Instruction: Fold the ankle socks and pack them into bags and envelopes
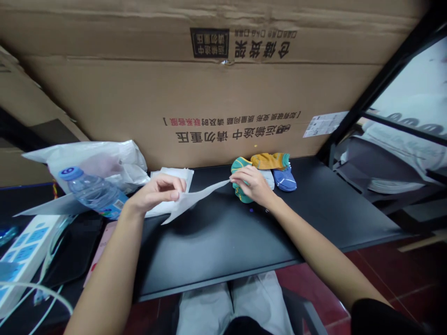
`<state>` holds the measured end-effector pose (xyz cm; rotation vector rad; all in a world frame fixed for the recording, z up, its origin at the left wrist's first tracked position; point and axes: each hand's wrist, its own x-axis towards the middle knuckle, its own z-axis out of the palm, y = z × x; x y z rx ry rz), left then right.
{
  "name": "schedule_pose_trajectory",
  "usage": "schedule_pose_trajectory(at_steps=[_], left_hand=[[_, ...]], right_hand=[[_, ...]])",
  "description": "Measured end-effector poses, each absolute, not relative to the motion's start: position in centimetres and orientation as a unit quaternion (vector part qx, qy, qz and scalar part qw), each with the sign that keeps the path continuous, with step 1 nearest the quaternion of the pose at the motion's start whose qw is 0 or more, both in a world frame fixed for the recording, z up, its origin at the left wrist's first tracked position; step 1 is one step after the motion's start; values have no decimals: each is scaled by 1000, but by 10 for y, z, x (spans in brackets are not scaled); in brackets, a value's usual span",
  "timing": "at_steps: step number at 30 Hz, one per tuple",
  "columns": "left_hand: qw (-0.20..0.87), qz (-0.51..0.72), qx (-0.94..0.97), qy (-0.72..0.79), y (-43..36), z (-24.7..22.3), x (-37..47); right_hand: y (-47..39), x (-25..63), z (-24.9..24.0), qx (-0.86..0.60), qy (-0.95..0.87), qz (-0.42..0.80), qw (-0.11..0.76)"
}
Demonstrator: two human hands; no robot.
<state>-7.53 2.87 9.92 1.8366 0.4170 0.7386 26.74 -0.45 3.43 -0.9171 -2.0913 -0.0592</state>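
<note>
A thin white sheet or bag (204, 192) is stretched between my hands above the black table. My left hand (160, 191) pinches its left end between thumb and fingers. My right hand (250, 182) grips its right end with the fingertips. Behind my left hand lies a stack of white sheets or bags (185, 176). Green socks with yellow lines (241, 164) lie behind and beneath my right hand, partly hidden by it. Beside them are mustard socks (268, 161), blue socks (284, 178) and a pale grey item (268, 177).
A large cardboard panel (223, 93) stands behind the black table (216, 246). At the left are a plastic bottle with a blue cap (92, 188), a white plastic bag (131, 160), a power strip (30, 246), cables and a pink item (102, 246). Black shelf posts stand at the right.
</note>
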Motion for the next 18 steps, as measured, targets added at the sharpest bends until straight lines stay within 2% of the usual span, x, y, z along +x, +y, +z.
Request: schedule_pose_trajectory(at_steps=[4, 8, 11, 14, 18], left_hand=[[557, 256, 761, 211, 23, 97, -56], [519, 199, 774, 304, -1, 96, -20], [442, 198, 811, 329, -13, 92, -4], [308, 310, 824, 361, -12, 95, -5], [50, 601, 682, 414, -3, 111, -26]], right_hand=[[-6, 263, 32, -353, -839, -35, 412], [-15, 250, 33, -351, -825, -25, 443], [-18, 245, 33, -339, -812, -11, 475], [-19, 244, 32, -342, -793, 2, 504], [-18, 246, 30, -346, -783, 20, 516]])
